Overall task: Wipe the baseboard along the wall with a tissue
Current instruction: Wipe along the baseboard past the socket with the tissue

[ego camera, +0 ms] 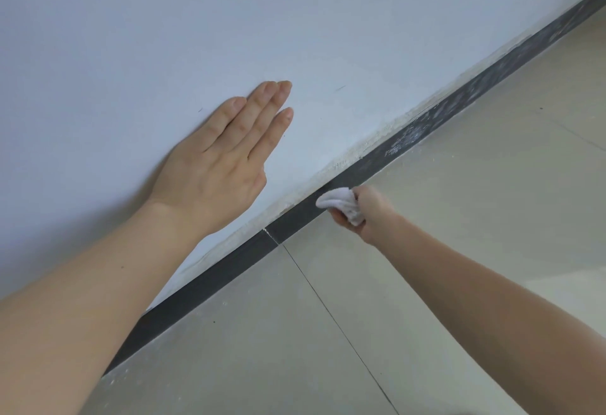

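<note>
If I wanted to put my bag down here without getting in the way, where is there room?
The floor is bare: tiles right of the right forearm, and tiles between both forearms below the baseboard. The wall is clear above and right of the left hand. It is crowded only where the right hand presses the tissue to the baseboard.

White tissue [337, 199], dark grey baseboard [229, 267], beige floor tiles [459, 185].

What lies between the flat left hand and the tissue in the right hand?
In the head view, only bare white wall and its rough lower edge separate the left hand from the tissue, which the right hand presses against the dark baseboard.
</note>
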Demonstrator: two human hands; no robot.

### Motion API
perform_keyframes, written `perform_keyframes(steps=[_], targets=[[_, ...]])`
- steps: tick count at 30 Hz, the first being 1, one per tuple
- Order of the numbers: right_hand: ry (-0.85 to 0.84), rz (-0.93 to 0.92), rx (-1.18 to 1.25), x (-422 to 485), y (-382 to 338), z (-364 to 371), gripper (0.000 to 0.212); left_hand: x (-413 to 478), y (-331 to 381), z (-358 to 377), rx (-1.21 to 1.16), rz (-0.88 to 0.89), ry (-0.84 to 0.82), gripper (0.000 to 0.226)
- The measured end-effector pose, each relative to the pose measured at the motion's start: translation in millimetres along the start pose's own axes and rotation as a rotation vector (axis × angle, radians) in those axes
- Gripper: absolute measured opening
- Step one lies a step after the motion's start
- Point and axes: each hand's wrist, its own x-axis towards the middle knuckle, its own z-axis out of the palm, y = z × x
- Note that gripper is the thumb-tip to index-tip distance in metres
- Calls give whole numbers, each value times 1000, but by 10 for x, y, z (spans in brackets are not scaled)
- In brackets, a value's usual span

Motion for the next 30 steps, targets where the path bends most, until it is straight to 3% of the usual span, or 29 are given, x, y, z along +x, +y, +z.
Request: perform_keyframes(steps=[3, 6, 10, 15, 18, 19, 22, 26, 28, 30], targets=[[-117, 213, -179, 29, 486, 316, 28, -6, 3, -11, -12, -11, -13, 64], [-164, 224, -289, -86, 717, 543, 19, -8, 4, -3, 11, -9, -22, 64], [-157, 99, -164, -53, 570, 582, 12, -4, 3, -1, 26, -11, -26, 65], [23, -120, 195, 126, 9, 104, 19, -1, 7, 2, 38, 0, -29, 65], [24, -215, 204, 203, -266, -121, 28, 8, -10, -12, 42, -1, -24, 65], [-5, -228, 92, 191, -273, -110, 29, 10, -12, -16, 44, -1, -25, 65], [-82, -95, -338, 40, 100, 123, 20, 11, -6, -20, 49, 7, -42, 65], [-260, 211, -93, -337, 920, 624, 37, 4, 1, -38, 28, 9, -58, 65], [-312, 250, -9, -412, 1037, 857, 41, -4, -6, -65, 21, 16, -72, 66], [-262, 252, 81, -375, 943, 935, 41, -3, -15, -99, 11, 19, -92, 66]])
